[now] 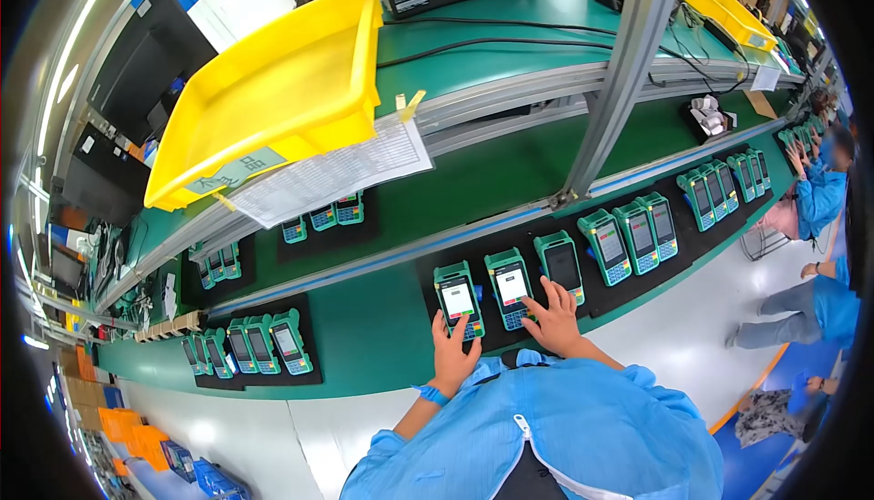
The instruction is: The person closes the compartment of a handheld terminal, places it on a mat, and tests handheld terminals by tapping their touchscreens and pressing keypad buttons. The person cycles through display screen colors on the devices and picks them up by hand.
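My left hand (452, 356) is at the lower end of a green-cased handheld payment terminal (457, 297), fingers apart, one along its side and another over the keypad. That terminal's screen is lit white. My right hand (553, 321) has its fingers spread over the lower part of a second terminal (511, 287), whose white screen shows red and green buttons. Its upper fingers reach the bottom of a third terminal (558, 265) with a dark screen. All three lean back on black mats, and neither hand grasps one.
More terminals stand in rows to the right (637, 238) and left (262, 343). A yellow tray (273, 72) with a printed sheet (332, 177) juts out at upper left. A metal post (628, 72) rises behind the bench. Co-workers in blue sit and stand at the right.
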